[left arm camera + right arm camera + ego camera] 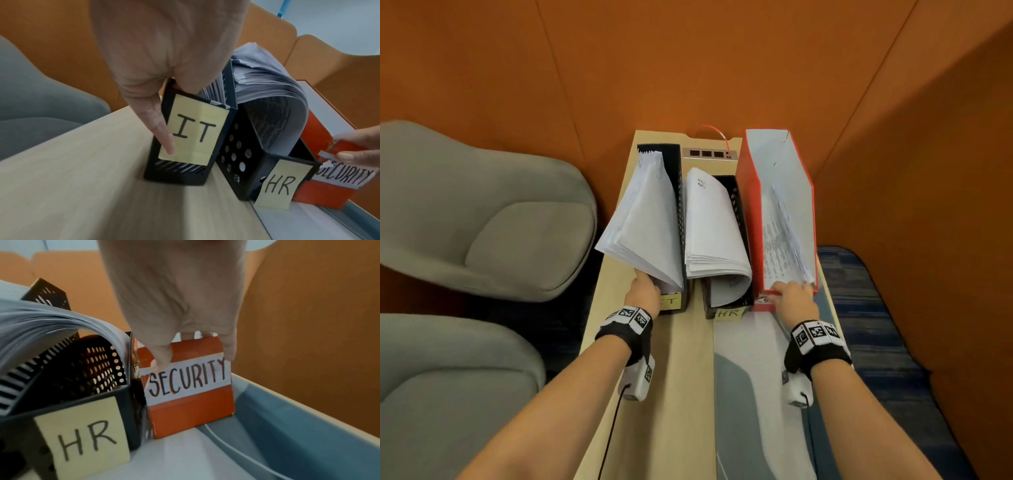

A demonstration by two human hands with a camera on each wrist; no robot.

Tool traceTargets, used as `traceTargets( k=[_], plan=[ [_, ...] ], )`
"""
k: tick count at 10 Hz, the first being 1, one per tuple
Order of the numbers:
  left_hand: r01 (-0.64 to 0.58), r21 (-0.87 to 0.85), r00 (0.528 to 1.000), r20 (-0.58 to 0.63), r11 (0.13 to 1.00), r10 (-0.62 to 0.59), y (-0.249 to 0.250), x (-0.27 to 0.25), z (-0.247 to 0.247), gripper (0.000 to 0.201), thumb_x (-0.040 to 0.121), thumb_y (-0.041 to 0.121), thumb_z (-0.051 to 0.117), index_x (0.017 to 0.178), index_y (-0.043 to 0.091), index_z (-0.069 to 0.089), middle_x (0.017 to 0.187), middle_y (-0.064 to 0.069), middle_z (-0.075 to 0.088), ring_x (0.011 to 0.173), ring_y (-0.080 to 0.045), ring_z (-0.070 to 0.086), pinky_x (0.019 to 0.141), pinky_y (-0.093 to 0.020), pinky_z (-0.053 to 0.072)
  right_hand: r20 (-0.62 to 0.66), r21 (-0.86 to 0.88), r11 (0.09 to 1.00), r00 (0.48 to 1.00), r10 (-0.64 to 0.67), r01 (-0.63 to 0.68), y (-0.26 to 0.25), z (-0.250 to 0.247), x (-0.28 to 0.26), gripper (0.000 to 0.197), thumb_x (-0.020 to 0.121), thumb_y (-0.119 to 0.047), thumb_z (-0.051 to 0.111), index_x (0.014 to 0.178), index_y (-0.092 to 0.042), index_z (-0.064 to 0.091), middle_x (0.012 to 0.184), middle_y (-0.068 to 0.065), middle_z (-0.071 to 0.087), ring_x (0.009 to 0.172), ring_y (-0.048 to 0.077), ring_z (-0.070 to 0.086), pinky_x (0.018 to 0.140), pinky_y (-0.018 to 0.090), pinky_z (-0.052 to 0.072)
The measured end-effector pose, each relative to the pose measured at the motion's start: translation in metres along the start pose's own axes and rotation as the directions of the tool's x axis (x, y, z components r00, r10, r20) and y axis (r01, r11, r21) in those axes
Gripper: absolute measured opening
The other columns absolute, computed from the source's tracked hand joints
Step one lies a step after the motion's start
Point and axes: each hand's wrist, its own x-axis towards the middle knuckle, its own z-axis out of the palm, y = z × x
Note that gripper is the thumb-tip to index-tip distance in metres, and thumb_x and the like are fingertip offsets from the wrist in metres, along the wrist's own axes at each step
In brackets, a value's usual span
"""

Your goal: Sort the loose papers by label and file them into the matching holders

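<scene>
Three holders stand side by side on a narrow table (681, 377). My left hand (645, 289) (152, 113) grips the front of the black IT holder (680, 212) (185, 175), with its fingers hooked over the rim and its thumb on the yellow label. The IT holder's papers (643, 219) lean left. The black HR holder (738, 205) (236, 154) (82, 369) in the middle holds curled papers (712, 226). My right hand (794, 298) (164, 350) grips the front wall of the red SECURITY holder (750, 192) (191, 418), which contains printed papers (780, 233).
Two grey chairs (482, 212) stand close on the left. Orange walls enclose the back and right. A socket panel (707, 153) with a red cable lies behind the holders. A pale blue-grey sheet (750, 377) covers the table's right half.
</scene>
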Motion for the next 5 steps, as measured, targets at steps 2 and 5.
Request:
traceTargets(
  k=[2,5],
  plan=[
    [-0.001,0.018,1.000,0.008,1.000,0.001,-0.003,-0.003,-0.003,0.041,0.092,0.009,0.040,0.132,0.008,0.029,0.108,-0.023,0.059,0.092,-0.041,0.061,0.080,-0.046,0.054,-0.019,-0.059,0.997,0.998,-0.059,0.058,0.013,0.016,-0.016,0.023,0.100,-0.031,0.040,0.115,-0.022,0.055,0.108,0.013,0.053,0.118,0.036,0.041,0.085,0.045,0.048],
    [-0.088,0.003,0.992,0.086,0.996,0.087,0.000,-0.028,-0.051,0.053,0.098,0.019,0.042,0.144,0.011,0.016,0.110,-0.022,0.058,0.095,-0.038,0.059,0.078,-0.038,0.045,-0.112,0.283,0.943,0.983,-0.147,0.174,0.030,-0.030,-0.060,0.046,0.090,-0.011,0.052,0.134,-0.025,0.050,0.141,0.003,0.045,0.130,0.021,0.042,0.108,0.041,0.041]
  ],
)
